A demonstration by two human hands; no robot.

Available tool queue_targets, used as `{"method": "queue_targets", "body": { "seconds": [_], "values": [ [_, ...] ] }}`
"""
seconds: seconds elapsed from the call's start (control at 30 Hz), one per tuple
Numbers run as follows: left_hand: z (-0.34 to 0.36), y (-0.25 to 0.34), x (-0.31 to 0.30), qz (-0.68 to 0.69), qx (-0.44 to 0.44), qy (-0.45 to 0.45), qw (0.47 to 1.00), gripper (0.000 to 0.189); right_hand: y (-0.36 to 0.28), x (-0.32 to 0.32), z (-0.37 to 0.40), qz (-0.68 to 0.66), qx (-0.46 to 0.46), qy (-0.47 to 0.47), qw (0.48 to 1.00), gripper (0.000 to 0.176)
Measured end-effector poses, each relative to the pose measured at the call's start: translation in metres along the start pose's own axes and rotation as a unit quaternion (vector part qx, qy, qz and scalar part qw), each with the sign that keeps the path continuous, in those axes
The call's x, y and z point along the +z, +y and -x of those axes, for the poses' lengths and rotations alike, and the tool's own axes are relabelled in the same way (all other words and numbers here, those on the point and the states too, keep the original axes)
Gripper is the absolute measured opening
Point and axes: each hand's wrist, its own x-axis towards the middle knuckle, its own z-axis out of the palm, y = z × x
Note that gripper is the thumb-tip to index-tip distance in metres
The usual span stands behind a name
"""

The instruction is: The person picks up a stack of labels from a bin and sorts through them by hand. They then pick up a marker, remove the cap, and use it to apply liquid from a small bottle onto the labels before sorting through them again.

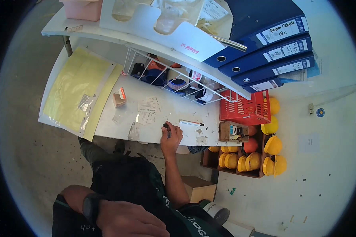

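L hand (127, 219) closest, R hand (172, 138) holding dk obj (165, 126) nr mkr (190, 123).

Bench (174, 104): white, greyish-brown scuff patches. Marker (191, 123): white barrel, black cap. Held piece (165, 125): black at the exposed end. Bag (77, 83): yellow, one pale grey strip. Small box (120, 98): brown, with orange-red and white. Binders (250, 61): dark blue; white labels, black writing. Crate (243, 110): red, slotted pattern. Helmets (254, 161): mostly yellow, some orange-red. Tub (82, 10): pink. Shirt (122, 181): black, pale lettering. Watch (91, 207): black.
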Motion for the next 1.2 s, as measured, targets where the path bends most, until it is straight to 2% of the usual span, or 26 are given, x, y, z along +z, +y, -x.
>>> {"method": "queue_targets", "body": {
  "seconds": [0.07, 0.13, 0.27, 0.33, 0.37, 0.43, 0.47, 0.53, 0.63, 0.67, 0.73, 0.8, 0.83, 0.87, 0.9, 0.93, 0.97, 1.0, 1.03, 1.07, 1.1, 1.17, 1.2],
  "values": [
    [0.003, 0.002, 0.0, 0.022, -0.015, -0.007, 1.0, 0.005, -0.001, 0.002, 0.002, 0.012, -0.001, -0.01, 1.0, 0.029],
    [0.006, 0.004, 0.005, 0.021, -0.027, 0.027, 0.999, 0.005, -0.001, 0.002, 0.002, 0.002, 0.001, -0.007, 1.0, 0.029],
    [0.017, 0.005, -0.003, 0.057, -0.045, -0.002, 0.997, 0.012, -0.001, 0.002, 0.002, -0.002, 0.009, -0.012, 1.0, 0.028],
    [0.043, 0.013, -0.009, 0.235, -0.205, -0.088, 0.946, 0.041, -0.001, 0.0, 0.002, 0.001, 0.006, -0.013, 1.0, 0.028],
    [0.035, 0.008, -0.007, 0.236, -0.208, -0.091, 0.945, 0.041, -0.003, 0.0, 0.002, 0.002, 0.002, -0.007, 1.0, 0.028],
    [0.012, -0.006, 0.001, 0.118, -0.038, 0.004, 0.992, 0.028, -0.003, 0.0, 0.002, -0.001, 0.003, -0.008, 1.0, 0.028],
    [0.011, -0.007, 0.001, 0.117, -0.04, -0.001, 0.992, 0.028, -0.003, -0.001, 0.001, 0.0, 0.001, -0.01, 1.0, 0.028],
    [0.014, -0.011, 0.002, 0.137, -0.04, 0.003, 0.99, 0.042, 0.001, -0.001, 0.004, -0.008, 0.005, -0.012, 1.0, 0.029],
    [0.018, -0.014, 0.002, 0.138, -0.057, 0.004, 0.989, 0.043, -0.001, 0.001, 0.004, -0.026, 0.008, -0.018, 0.999, 0.034],
    [0.022, -0.017, -0.005, 0.145, -0.057, -0.007, 0.988, 0.043, -0.001, -0.002, 0.002, -0.027, 0.01, -0.023, 0.999, 0.038],
    [0.038, -0.024, -0.024, 0.2, -0.183, -0.155, 0.95, 0.04, -0.008, -0.006, -0.001, -0.024, 0.002, -0.004, 1.0, 0.041],
    [0.055, -0.042, -0.018, 0.199, -0.158, -0.027, 0.967, 0.035, -0.011, -0.011, -0.002, -0.021, -0.025, 0.015, 0.999, 0.045],
    [0.064, -0.053, -0.028, 0.195, -0.173, -0.04, 0.965, 0.036, -0.012, -0.017, 0.001, -0.018, -0.018, 0.021, 0.999, 0.045],
    [0.074, -0.063, -0.038, 0.186, -0.187, -0.052, 0.963, 0.037, -0.022, -0.026, 0.0, -0.098, 0.03, 0.023, 0.994, 0.044],
    [0.087, -0.065, -0.036, 0.095, -0.222, 0.012, 0.97, 0.038, -0.035, -0.032, -0.001, -0.183, 0.074, 0.022, 0.98, 0.042],
    [0.101, -0.066, -0.034, -0.003, -0.255, 0.076, 0.964, 0.039, -0.046, -0.04, -0.002, -0.19, 0.051, 0.024, 0.98, 0.039],
    [0.112, -0.072, -0.04, -0.071, -0.29, 0.067, 0.952, 0.04, -0.059, -0.05, -0.001, -0.207, 0.052, 0.02, 0.977, 0.039],
    [0.125, -0.078, -0.049, -0.143, -0.323, 0.058, 0.934, 0.041, -0.073, -0.06, 0.0, -0.256, 0.048, -0.027, 0.965, 0.035],
    [0.142, -0.085, -0.055, -0.165, -0.327, 0.055, 0.929, 0.041, -0.088, -0.066, 0.0, -0.305, 0.041, -0.073, 0.949, 0.03],
    [0.159, -0.094, -0.056, -0.175, -0.359, 0.08, 0.913, 0.04, -0.103, -0.073, 0.0, -0.323, 0.035, -0.078, 0.942, 0.03],
    [0.173, -0.102, -0.058, -0.182, -0.387, 0.106, 0.898, 0.039, -0.117, -0.079, -0.002, -0.335, -0.003, -0.113, 0.935, 0.03],
    [0.191, -0.114, -0.061, -0.199, -0.384, 0.121, 0.893, 0.036, -0.133, -0.077, -0.005, -0.352, -0.05, -0.146, 0.923, 0.029],
    [0.196, -0.119, -0.061, -0.198, -0.385, 0.139, 0.891, 0.032, -0.138, -0.074, -0.007, -0.317, -0.063, -0.173, 0.93, 0.03]
  ]
}}
